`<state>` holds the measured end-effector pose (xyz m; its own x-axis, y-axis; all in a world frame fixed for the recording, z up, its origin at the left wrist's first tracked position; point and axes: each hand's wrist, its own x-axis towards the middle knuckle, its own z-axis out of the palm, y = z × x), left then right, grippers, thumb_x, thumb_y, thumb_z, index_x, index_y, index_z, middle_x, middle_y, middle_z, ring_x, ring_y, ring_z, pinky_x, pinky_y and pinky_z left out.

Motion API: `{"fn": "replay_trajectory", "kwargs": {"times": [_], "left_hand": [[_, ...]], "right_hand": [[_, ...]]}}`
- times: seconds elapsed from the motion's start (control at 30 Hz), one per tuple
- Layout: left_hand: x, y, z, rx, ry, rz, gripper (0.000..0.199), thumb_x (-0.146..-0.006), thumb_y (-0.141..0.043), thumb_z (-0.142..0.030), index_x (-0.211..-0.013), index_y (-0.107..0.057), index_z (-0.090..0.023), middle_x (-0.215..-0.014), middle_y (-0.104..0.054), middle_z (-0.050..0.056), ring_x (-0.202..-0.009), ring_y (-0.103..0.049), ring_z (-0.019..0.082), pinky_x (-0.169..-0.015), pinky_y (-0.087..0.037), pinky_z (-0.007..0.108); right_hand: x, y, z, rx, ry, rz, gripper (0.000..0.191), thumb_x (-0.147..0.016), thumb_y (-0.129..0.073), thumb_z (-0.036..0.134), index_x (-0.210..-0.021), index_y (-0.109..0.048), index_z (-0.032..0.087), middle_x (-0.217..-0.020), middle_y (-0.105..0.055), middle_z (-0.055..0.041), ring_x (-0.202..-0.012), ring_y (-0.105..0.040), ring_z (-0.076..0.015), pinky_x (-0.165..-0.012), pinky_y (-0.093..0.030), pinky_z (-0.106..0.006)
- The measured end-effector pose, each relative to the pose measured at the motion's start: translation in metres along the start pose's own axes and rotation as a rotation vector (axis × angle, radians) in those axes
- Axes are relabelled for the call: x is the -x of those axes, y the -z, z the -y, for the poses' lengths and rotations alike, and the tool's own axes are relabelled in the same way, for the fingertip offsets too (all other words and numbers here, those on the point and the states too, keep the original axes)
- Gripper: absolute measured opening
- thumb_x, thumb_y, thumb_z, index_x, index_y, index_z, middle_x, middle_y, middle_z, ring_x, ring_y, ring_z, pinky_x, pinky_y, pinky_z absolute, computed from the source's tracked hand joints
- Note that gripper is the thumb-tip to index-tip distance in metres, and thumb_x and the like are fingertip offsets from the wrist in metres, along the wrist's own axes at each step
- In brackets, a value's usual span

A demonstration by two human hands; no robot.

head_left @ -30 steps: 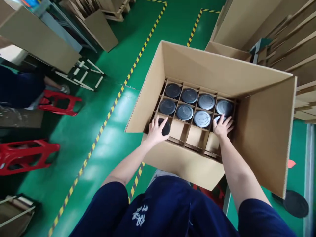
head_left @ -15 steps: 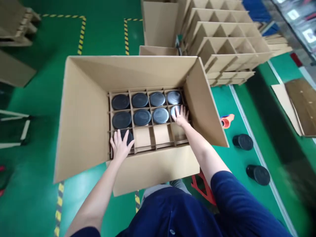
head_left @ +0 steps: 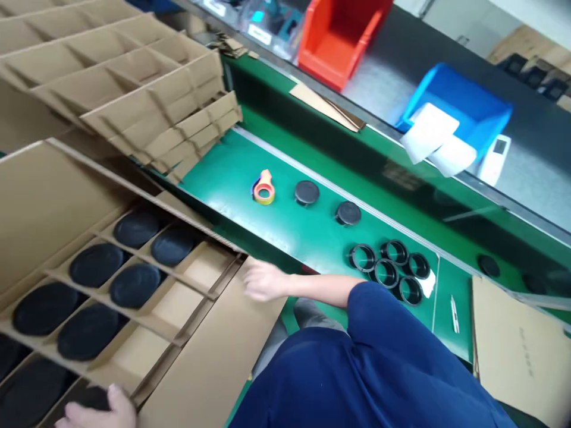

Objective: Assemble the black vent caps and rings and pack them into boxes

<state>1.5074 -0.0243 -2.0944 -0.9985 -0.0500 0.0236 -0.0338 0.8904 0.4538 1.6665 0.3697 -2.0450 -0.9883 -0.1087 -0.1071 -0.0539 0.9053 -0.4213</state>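
Note:
A large cardboard box stands open at my left, with a cardboard divider forming cells inside it. Black round-topped cylinders fill several cells of the back rows, while some cells of the near row show bare cardboard. My left hand, cut off by the bottom edge, rests with fingers apart at a black cylinder in the near row. Over the box's near flap, by its right corner, is my right hand; motion smears its fingers, and nothing shows in it.
On the green bench are a tape dispenser, two black cylinders, several black rings and a white pen-like tool. Stacked dividers stand behind the box. A shelf above holds red and blue bins.
The view has swung to the right, bringing the bench and shelf in. My right hand has left the cylinder in the box and moved out over the near flap. My left hand stays at the near-row cylinder.

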Motion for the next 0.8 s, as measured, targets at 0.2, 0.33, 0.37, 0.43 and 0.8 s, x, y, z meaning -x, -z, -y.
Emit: {"fn": "replay_trajectory", "kwargs": {"times": [0.2,0.33,0.37,0.43,0.8], "left_hand": [[0.109,-0.063,-0.181,0.259,-0.724,0.544,0.048,-0.073,-0.061,-0.053,-0.119,-0.075,-0.050,-0.110,-0.078,0.003,-0.116,-0.067,0.046,-0.104,-0.052,0.068],[0.162,-0.151,-0.383,0.290,-1.064,0.888,0.045,-0.090,-0.058,-0.041,-0.129,-0.073,-0.026,-0.147,-0.059,0.015,-0.144,-0.047,0.041,-0.124,-0.033,0.059],[0.165,-0.174,-0.433,0.278,-1.092,0.877,0.053,-0.086,-0.065,-0.037,-0.136,-0.068,-0.023,-0.160,-0.046,0.015,-0.154,-0.032,0.041,-0.128,-0.023,0.060],[0.166,-0.215,-0.520,0.210,-1.093,0.822,0.088,-0.069,-0.084,-0.028,-0.152,-0.054,-0.026,-0.173,-0.017,0.014,-0.159,-0.002,0.047,-0.125,-0.005,0.072],[0.219,-0.197,-0.522,-0.097,-0.993,0.834,0.103,-0.071,-0.081,-0.044,-0.161,-0.031,-0.043,-0.171,-0.016,0.012,-0.153,-0.019,0.047,-0.109,-0.039,0.067]], "right_hand": [[0.190,0.082,-0.207,0.065,-1.236,-0.321,0.091,-0.091,-0.064,0.057,-0.164,-0.029,0.016,-0.170,-0.016,-0.0248,-0.155,-0.016,-0.0467,-0.116,-0.024,-0.071],[0.232,0.066,-0.274,-0.133,-1.276,-0.110,0.107,-0.083,-0.064,0.075,-0.167,-0.011,0.037,-0.174,-0.001,-0.0157,-0.156,-0.010,-0.0466,-0.110,-0.035,-0.066],[0.236,0.057,-0.279,-0.126,-1.263,-0.114,0.105,-0.083,-0.060,0.078,-0.167,-0.009,0.040,-0.174,0.000,-0.0134,-0.156,-0.010,-0.0451,-0.110,-0.037,-0.064],[0.240,0.039,-0.281,-0.075,-1.244,-0.147,0.103,-0.084,-0.055,0.080,-0.166,-0.007,0.042,-0.174,0.001,-0.0109,-0.156,-0.011,-0.0433,-0.109,-0.037,-0.062],[0.267,0.016,-0.286,0.067,-1.187,-0.299,0.102,-0.079,-0.037,0.088,-0.165,-0.023,0.034,-0.167,-0.019,-0.0180,-0.147,-0.026,-0.0518,-0.103,-0.035,-0.075]]}}
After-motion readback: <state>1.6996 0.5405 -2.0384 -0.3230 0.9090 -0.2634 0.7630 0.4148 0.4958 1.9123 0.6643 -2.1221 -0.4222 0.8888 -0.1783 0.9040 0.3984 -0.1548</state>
